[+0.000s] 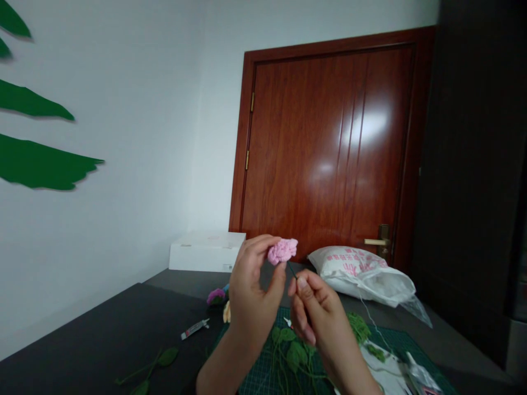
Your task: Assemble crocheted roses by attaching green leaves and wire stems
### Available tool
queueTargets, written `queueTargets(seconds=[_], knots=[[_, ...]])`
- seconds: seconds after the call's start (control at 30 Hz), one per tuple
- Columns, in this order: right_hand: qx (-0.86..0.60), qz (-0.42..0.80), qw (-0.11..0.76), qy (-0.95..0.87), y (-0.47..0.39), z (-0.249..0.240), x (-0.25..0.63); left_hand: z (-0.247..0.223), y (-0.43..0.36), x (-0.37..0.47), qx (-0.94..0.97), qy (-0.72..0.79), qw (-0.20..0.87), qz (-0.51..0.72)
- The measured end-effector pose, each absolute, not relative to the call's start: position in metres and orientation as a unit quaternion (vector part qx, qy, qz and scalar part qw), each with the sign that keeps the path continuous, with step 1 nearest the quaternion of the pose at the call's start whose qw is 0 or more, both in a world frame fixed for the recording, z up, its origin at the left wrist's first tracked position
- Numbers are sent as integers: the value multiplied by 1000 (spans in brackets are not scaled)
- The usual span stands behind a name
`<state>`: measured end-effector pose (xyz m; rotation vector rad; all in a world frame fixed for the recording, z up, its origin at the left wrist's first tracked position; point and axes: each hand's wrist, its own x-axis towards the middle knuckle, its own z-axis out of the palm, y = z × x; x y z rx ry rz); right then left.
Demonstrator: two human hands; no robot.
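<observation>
A pink crocheted flower [282, 251] is held up above the table on a thin dark stem [292, 269]. My left hand [256, 285] grips the flower from the left, fingers over its top edge and thumb beneath it. Just below the bloom, my right hand [315, 307] pinches the stem between thumb and forefinger. Under my hands, several green crocheted leaves [295, 354] with trailing strands lie on a green cutting mat [257, 370].
A small glue tube [194, 329] and a leafy stem [167, 357] lie at left. Behind them are a purple flower [216, 297] and a white box [206, 252]. At back right slumps a white bag [358, 274]; green yarn [358, 327] lies in front of it.
</observation>
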<state>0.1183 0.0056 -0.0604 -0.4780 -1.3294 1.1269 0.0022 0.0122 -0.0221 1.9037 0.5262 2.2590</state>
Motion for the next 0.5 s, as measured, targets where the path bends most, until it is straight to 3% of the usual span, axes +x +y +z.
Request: queueTargets(seconds=[0.1,0.2,0.37,0.5], knots=[[-316,309,645,-624,9,-63,127,-16,10,1,611,141,292,722],[-360,211,637,-648,10,-62,135,-9,8,-4,573,145,430,682],[-358,172,629,-669,12,-60,139,-6,13,-13,531,96,566,623],[-332,170,653,-659,16,-61,141,-8,13,-15,548,80,591,586]])
